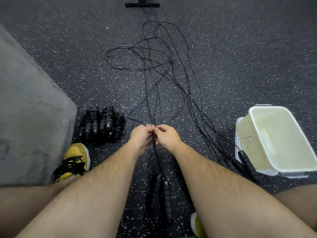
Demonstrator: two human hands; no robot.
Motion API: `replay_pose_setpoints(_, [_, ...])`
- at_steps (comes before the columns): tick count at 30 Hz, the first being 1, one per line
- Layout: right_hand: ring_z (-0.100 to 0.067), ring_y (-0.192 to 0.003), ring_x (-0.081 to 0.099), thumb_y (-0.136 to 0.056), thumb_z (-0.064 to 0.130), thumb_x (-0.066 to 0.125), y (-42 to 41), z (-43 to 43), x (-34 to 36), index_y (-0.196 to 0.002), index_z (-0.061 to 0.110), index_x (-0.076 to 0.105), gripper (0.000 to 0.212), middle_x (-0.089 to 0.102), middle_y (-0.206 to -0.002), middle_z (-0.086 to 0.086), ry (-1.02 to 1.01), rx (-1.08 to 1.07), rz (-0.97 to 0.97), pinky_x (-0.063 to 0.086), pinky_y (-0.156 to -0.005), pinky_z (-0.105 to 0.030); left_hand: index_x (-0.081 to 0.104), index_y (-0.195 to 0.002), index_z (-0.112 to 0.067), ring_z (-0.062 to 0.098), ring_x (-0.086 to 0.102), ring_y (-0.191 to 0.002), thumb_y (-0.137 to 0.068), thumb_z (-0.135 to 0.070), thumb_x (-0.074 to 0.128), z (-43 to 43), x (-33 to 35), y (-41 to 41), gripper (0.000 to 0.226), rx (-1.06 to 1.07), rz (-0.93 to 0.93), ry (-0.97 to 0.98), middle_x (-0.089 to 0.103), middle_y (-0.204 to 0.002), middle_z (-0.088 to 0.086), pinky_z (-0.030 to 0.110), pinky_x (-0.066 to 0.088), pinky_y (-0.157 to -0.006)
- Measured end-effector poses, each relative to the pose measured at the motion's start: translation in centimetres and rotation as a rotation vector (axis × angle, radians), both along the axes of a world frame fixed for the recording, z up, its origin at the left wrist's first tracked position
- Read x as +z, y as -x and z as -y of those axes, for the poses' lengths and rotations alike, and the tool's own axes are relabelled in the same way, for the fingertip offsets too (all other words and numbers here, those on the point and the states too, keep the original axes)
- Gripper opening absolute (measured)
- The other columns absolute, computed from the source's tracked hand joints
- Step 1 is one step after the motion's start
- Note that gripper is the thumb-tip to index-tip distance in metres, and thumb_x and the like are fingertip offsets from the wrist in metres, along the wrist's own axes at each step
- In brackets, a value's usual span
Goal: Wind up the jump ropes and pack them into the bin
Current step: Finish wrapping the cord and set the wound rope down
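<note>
1. The left hand [140, 136] and right hand [167, 136] meet well left of the bin [253, 152], fingers pinching black jump rope cords [153, 137].
2. Two foam handles [163, 194] lie nearer the person.
3. The translucent bin stands open, its pale bottom in full view.
4. Loose handles [248, 165] lie against the bin's near-left side.
5. Wound rope bundles [103, 125] sit far left of the bin.

The left hand [139, 137] and right hand [168, 137] meet over the cords [154, 137], fingertips tucked under, so which strand each pinches is unclear. The right forearm [214, 179] covers most of the right shoe [197, 225] and part of the handles [247, 163] beside the bin [277, 138], which the right edge clips. The mark [247, 141] on the bin is unreadable. The far stand [142, 4] is cut off at the top.
</note>
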State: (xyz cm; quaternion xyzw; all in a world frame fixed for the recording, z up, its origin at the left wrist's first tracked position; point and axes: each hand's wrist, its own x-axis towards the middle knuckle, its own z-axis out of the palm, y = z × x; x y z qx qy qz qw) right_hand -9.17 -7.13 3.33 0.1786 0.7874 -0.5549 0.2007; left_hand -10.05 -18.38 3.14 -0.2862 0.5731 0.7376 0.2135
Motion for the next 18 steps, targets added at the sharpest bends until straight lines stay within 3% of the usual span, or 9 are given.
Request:
replay_pose_setpoints(3, [-0.012, -0.078, 0.066, -0.094, 0.021, 0.057, 0.0, 0.0, -0.1, -0.101, 0.024, 0.072, 0.016, 0.074, -0.092, 0.006, 0.056, -0.037, -0.01, 0.058, -0.079, -0.033, 0.066, -0.107, -0.003, 0.009, 0.065, -0.056, -0.096, -0.001, 0.059, 0.5, -0.5, 0.1, 0.013, -0.049, 0.011, -0.008, 0.071, -0.07, 0.0, 0.03, 0.056, -0.058])
replay_pose_setpoints(6, [-0.013, -0.075, 0.065, -0.092, 0.02, 0.058, 0.0, 0.2, 0.2, -0.1, 0.02, 0.074, 0.018, 0.073, -0.085, 0.004, 0.12, -0.054, 0.097, 0.055, -0.066, -0.029, 0.066, -0.112, 0.0, 0.015, 0.068, -0.069, -0.095, 0.0, 0.059, 0.9, -0.7, 0.1, 0.018, -0.067, 0.006, 0.012, 0.073, -0.088, 0.007, 0.033, 0.058, -0.069])
replay_pose_setpoints(7, [-0.013, -0.068, 0.062, -0.091, 0.022, 0.058, 0.1, 0.3, 0.4, -0.096, 0.02, 0.074, 0.017, 0.071, -0.079, 0.003, 0.12, -0.037, 0.141, 0.049, -0.056, -0.027, 0.067, -0.108, 0.0, 0.017, 0.068, -0.071, -0.096, 0.0, 0.059, 0.9, -0.5, -0.1, 0.015, -0.073, -0.001, 0.02, 0.072, -0.089, 0.008, 0.033, 0.058, -0.068])
replay_pose_setpoints(9, [-0.012, -0.059, 0.055, -0.091, 0.024, 0.056, 0.2, 0.4, 0.7, -0.085, 0.02, 0.069, 0.015, 0.065, -0.071, 0.003, 0.086, 0.005, 0.183, 0.039, -0.051, -0.025, 0.065, -0.101, -0.003, 0.02, 0.067, -0.07, -0.097, 0.001, 0.058, 1.0, -0.1, -0.3, 0.009, -0.081, -0.016, 0.021, 0.07, -0.085, 0.01, 0.035, 0.06, -0.062])
replay_pose_setpoints(11, [-0.01, -0.057, 0.053, -0.093, 0.022, 0.056, 0.3, 0.3, 0.6, -0.079, 0.022, 0.065, 0.016, 0.063, -0.071, 0.004, 0.098, 0.007, 0.16, 0.039, -0.049, -0.021, 0.062, -0.099, -0.004, 0.022, 0.067, -0.069, -0.098, 0.002, 0.055, 1.2, 0.0, -0.4, 0.009, -0.085, -0.024, 0.034, 0.069, -0.086, 0.012, 0.035, 0.059, -0.056])
replay_pose_setpoints(14, [-0.008, -0.059, 0.058, -0.096, 0.015, 0.053, 0.2, 0.4, 0.7, -0.093, 0.019, 0.067, 0.015, 0.071, -0.088, 0.002, 0.116, -0.088, 0.093, 0.048, -0.055, -0.019, 0.058, -0.098, -0.004, 0.023, 0.067, -0.07, -0.096, 0.004, 0.051, 1.0, -0.3, 0.0, 0.011, -0.022, -0.007, 0.062, 0.068, -0.093, 0.017, 0.039, 0.06, -0.06])
replay_pose_setpoints(18, [-0.017, -0.079, 0.064, -0.098, 0.02, 0.039, 0.7, 0.5, 0.2, -0.104, 0.025, 0.059, 0.021, 0.071, -0.099, 0.003, -0.098, -0.243, 0.016, 0.047, -0.063, -0.026, 0.06, -0.086, 0.003, 0.025, 0.063, -0.067, -0.087, 0.005, 0.047, 0.2, -0.1, 0.3, 0.014, 0.087, 0.042, 0.076, 0.066, -0.081, 0.018, 0.041, 0.058, -0.066])
